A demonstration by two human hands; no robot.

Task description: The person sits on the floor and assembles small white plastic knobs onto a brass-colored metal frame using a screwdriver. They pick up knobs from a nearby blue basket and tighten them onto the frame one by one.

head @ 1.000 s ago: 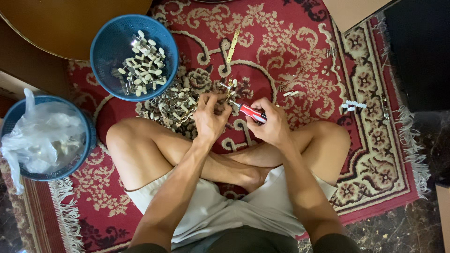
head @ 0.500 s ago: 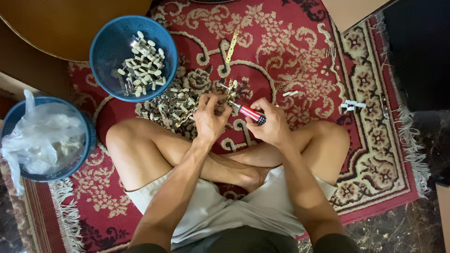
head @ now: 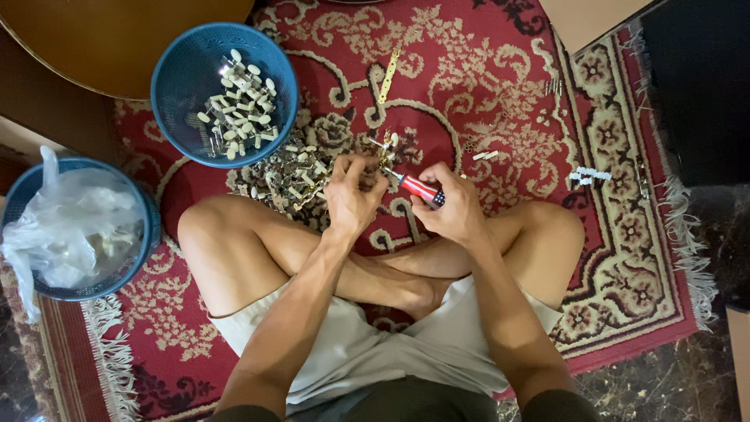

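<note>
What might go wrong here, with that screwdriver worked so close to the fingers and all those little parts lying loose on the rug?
The screwdriver in the right hand points at the left hand, which pinches a small metal part; a slip might jab the fingers. The loose pile of parts lies on the patterned rug by the bare knee, so pieces may scatter and be hard to spot.

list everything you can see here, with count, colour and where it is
rug: one, red with cream pattern, under everything
baskets: two, blue, upper left and far left
plastic bag: one, clear, in far-left basket
small metal parts: many, silver with cream tips, in upper basket
pile of parts: one, silver, on rug by left knee
brass strip: one, gold, top centre
screwdriver: one, red handle, in right hand
left hand: holds a small part
right hand: grips screwdriver
</note>
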